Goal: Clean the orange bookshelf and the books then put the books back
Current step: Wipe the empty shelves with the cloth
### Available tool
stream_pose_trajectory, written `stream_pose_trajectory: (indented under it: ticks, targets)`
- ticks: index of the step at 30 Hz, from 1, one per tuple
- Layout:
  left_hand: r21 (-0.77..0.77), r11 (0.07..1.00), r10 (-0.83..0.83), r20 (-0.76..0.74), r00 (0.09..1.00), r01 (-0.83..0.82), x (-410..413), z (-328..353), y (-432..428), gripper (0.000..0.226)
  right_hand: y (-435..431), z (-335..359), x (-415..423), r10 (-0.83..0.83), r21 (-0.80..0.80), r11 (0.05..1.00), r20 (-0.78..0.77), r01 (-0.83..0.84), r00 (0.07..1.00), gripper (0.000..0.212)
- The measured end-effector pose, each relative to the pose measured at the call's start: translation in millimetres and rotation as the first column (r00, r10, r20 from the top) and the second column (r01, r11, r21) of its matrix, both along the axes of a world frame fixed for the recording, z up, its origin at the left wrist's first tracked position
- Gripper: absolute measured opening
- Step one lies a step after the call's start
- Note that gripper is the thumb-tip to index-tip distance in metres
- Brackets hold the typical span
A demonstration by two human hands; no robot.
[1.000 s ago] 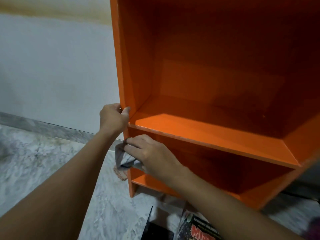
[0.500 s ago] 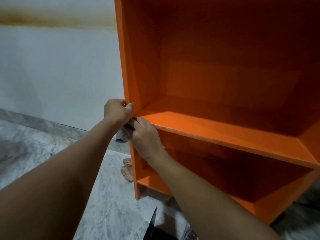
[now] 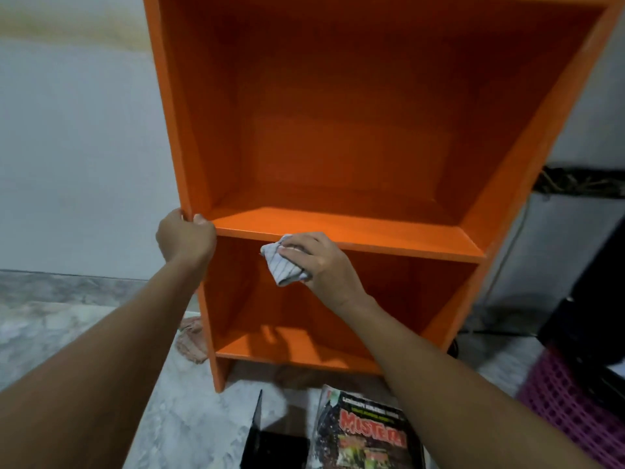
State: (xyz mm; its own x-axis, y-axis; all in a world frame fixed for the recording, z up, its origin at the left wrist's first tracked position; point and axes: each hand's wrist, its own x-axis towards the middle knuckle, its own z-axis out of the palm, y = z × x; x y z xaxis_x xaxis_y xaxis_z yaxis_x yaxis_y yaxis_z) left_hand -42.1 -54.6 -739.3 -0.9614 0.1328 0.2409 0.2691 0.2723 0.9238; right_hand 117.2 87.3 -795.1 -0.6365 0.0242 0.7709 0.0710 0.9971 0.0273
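Note:
The orange bookshelf [image 3: 338,137] stands before me on the floor, both compartments holding nothing. My left hand [image 3: 184,236] grips the front edge of its left side panel at the level of the middle board. My right hand [image 3: 321,262] holds a striped grey-white cloth [image 3: 282,264] against the front edge of the middle board [image 3: 389,240], left of centre. A book with a dark cover and red lettering [image 3: 365,438] lies on the floor in front of the shelf, partly hidden by my right arm.
A black bookend [image 3: 270,441] stands on the marble floor beside the book. A pinkish rag [image 3: 191,340] lies at the shelf's left foot. A pink mesh basket [image 3: 575,407] and a dark object sit at the right. White wall behind.
My right hand moved with the cloth from the left front post rightward onto the middle board's front edge. The view pulled back and down, showing the book and basket. My left hand kept its grip.

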Motion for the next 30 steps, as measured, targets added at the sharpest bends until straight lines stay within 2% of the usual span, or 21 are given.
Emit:
stream_pose_trajectory:
  ticks: [2, 4, 7, 9, 12, 15, 17, 19, 21, 23, 25, 27, 30]
  targets:
    - [0.016, 1.000, -0.017, 0.105, 0.994, 0.015, 21, -15, 5, 0.046, 7, 0, 24, -0.054, -0.073, 0.996, 0.024, 0.056, 0.998, 0.051]
    - [0.044, 0.998, -0.058, 0.275, 0.960, 0.047, 42, -25, 13, 0.055, 12, 0, 45, -0.099, -0.149, 0.984, 0.003, 0.098, 0.995, 0.050]
    - [0.200, 0.964, -0.253, 0.486, 0.836, 0.175, 68, -30, 31, 0.054, 15, 3, 79, -0.208, -0.279, 0.942, -0.053, 0.186, 0.977, 0.042]
    - [0.319, 0.914, -0.391, 0.522, 0.758, 0.252, 79, -28, 42, 0.047, 20, 5, 101, -0.294, -0.386, 0.890, -0.078, 0.243, 0.953, 0.054]
    - [0.419, 0.853, -0.510, 0.546, 0.664, 0.310, 87, -19, 52, 0.036, 34, 6, 133, -0.421, -0.506, 0.801, -0.096, 0.320, 0.902, 0.070]
    - [0.488, 0.818, -0.566, 0.593, 0.572, 0.304, 87, -12, 54, 0.027, 50, 7, 164, -0.602, -0.687, 0.634, -0.152, 0.354, 0.784, 0.060]
    - [0.480, 0.821, -0.564, 0.602, 0.565, 0.308, 87, -11, 53, 0.020, 56, 9, 179, -0.676, -0.756, 0.568, -0.204, 0.325, 0.708, 0.052]
    - [0.475, 0.823, -0.562, 0.598, 0.571, 0.312, 86, -10, 51, 0.019, 54, 12, 179, -0.685, -0.730, 0.592, -0.234, 0.340, 0.690, 0.054]
    - [0.468, 0.825, -0.558, 0.591, 0.583, 0.315, 85, -11, 50, 0.020, 48, 22, 168, -0.642, -0.661, 0.667, -0.273, 0.345, 0.716, 0.055]
    - [0.462, 0.837, -0.537, 0.586, 0.607, 0.294, 79, -12, 48, 0.026, 42, 39, 149, -0.500, -0.565, 0.777, -0.286, 0.278, 0.817, 0.054]
    - [0.451, 0.850, -0.511, 0.583, 0.632, 0.271, 75, -12, 45, 0.030, 37, 62, 131, -0.374, -0.511, 0.834, -0.245, 0.208, 0.895, 0.054]
    - [0.442, 0.862, -0.485, 0.579, 0.656, 0.248, 67, -11, 40, 0.034, 39, 90, 110, -0.316, -0.575, 0.801, -0.168, 0.167, 0.934, 0.051]
    - [0.405, 0.871, -0.478, 0.572, 0.666, 0.277, 53, -7, 31, 0.037, 56, 123, 76, -0.282, -0.652, 0.728, -0.001, 0.213, 0.960, 0.038]
